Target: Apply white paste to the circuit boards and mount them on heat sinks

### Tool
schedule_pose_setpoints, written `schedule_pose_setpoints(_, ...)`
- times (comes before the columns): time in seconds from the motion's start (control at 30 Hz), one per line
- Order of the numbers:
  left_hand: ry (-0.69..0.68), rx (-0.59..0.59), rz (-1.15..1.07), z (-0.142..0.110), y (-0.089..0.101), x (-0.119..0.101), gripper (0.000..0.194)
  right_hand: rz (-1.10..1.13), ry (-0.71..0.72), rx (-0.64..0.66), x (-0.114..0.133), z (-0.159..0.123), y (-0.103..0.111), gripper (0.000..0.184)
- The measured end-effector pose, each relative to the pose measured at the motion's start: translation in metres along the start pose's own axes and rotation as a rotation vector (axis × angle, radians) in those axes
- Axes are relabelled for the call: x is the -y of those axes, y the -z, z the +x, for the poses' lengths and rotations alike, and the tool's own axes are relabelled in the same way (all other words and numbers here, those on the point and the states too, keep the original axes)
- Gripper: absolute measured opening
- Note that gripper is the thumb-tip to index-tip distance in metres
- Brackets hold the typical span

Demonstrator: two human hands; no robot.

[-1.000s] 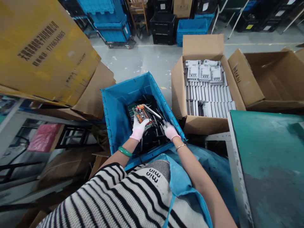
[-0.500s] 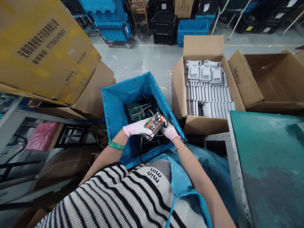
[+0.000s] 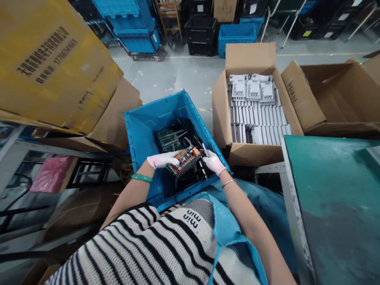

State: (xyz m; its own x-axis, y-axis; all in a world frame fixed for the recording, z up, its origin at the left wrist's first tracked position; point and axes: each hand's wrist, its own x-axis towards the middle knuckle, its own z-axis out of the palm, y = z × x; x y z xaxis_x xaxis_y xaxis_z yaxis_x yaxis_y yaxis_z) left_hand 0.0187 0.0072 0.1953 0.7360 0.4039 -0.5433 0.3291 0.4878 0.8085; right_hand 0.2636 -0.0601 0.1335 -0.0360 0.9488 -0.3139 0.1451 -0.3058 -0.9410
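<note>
My left hand (image 3: 164, 159), in a white and pink glove, is closed on the left end of a circuit board (image 3: 187, 158) with orange connectors and a dark edge. The board is tilted above the inside of a blue plastic crate (image 3: 154, 105). My right hand (image 3: 212, 161), gloved alike, is beside the board's right end. Its fingers are closed round a slim silver rod-like tool (image 3: 204, 149), whose exact kind I cannot make out. Beneath the hands, green circuit boards (image 3: 170, 138) and dark parts lie in the crate; the hands partly cover them.
A cardboard box (image 3: 221, 113) of grey-white modules (image 3: 253, 90) stands to the right, beside another open carton (image 3: 311, 109). A green-topped table (image 3: 335, 182) is at the right. On the left stands a large yellow-taped carton (image 3: 56, 67); blue and black crates (image 3: 201, 35) line the back.
The board has tipped and shifted slightly down and left with my left hand. My right hand has turned, and the silver tool shows more plainly. The camera view has shifted slightly.
</note>
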Motion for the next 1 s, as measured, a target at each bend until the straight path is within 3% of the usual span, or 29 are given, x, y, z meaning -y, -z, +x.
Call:
schedule_pose_setpoints(0.2, 0.056, -0.098, -0.058, 0.003, 0.004, 0.004, 0.097, 0.024, -0.010, -0.017, -0.002, 0.001, 0.001, 0.044)
schedule_pose_setpoints(0.37, 0.007, -0.035, -0.036, 0.005, 0.003, 0.000, 0.099, 0.016, -0.004, 0.013, 0.000, -0.001, 0.003, 0.042)
schedule_pose_setpoints(0.6, 0.040, -0.036, 0.088, 0.012, 0.001, -0.013, 0.103, -0.001, -0.063, -0.009, 0.003, -0.003, 0.004, 0.035)
schedule_pose_setpoints(0.77, 0.018, 0.045, 0.153, 0.011, -0.001, -0.021, 0.101, 0.005, -0.104, 0.015, 0.007, -0.006, 0.004, 0.032)
schedule_pose_setpoints(1.0, -0.001, -0.002, 0.148, 0.011, 0.004, -0.030, 0.102, 0.032, -0.132, 0.007, 0.012, -0.009, 0.006, 0.036)
